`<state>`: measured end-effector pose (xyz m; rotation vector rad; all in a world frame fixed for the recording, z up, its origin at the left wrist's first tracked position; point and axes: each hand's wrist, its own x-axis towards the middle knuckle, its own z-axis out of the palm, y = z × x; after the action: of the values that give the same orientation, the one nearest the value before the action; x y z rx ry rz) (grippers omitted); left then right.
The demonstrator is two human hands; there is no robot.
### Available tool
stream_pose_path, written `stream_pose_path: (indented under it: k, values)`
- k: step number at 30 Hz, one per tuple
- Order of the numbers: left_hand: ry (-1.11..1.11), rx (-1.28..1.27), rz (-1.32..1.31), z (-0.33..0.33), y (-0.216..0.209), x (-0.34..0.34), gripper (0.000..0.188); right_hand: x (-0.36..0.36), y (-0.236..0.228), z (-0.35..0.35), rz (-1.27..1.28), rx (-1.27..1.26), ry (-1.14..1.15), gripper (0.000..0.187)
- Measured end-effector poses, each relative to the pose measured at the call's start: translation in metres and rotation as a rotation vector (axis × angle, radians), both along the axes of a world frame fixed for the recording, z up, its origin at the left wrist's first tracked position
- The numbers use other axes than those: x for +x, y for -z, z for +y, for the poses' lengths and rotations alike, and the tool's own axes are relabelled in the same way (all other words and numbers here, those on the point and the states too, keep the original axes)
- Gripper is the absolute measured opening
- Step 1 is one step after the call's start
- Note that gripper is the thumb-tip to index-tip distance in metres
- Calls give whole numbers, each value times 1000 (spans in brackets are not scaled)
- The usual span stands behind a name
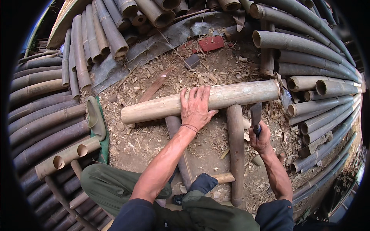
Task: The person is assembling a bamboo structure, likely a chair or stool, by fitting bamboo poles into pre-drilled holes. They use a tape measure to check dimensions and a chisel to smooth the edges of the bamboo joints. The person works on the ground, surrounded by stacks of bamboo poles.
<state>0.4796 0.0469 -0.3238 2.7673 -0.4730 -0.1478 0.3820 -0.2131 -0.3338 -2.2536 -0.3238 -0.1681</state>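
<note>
A pale, peeled wooden log [231, 94] lies across the middle, slanting up to the right. It rests on two supports: a dark slanted post [180, 148] and a thicker brown post [236, 154]. My left hand [195, 106] grips the log from above, fingers over its far side and thumb along its near side. Closed round a dark handle, my right hand [262, 136] holds a chopping knife [255, 114]. Its short, broad blade points up and away, just below the log's right part. Part of the handle is hidden in my fist.
Wood chips and shavings [135, 142] cover the ground. Bamboo poles are stacked at right [304, 42], left [42, 111] and back [110, 27]. On the ground beyond the log lie a red piece [211, 43] and a dark block [192, 61]. A grey-green cloth [95, 117] hangs at left.
</note>
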Motion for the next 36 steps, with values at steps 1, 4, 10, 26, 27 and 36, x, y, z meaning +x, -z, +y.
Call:
stream_pose_path:
  k: [1,4,10,26,27,36]
  values:
    - [5,-8,-2,-1,0,1,91,1,9,-1,-81,89,-19,30]
    - [15,-19,-4,-4,0,2,90,9,20,-7,268,-368,19,31]
    - [9,-4,-1,-1,-1,2,90,-6,13,-1,-68,-47,50,38]
    - [10,-11,-20,-3,-1,8,89,5,14,1,-37,-94,102,29]
    - [13,-11,-22,-3,-1,7,89,4,26,2,-195,29,90,29]
    - [22,-11,-22,-4,-2,2,89,2,38,-3,47,-355,68,33]
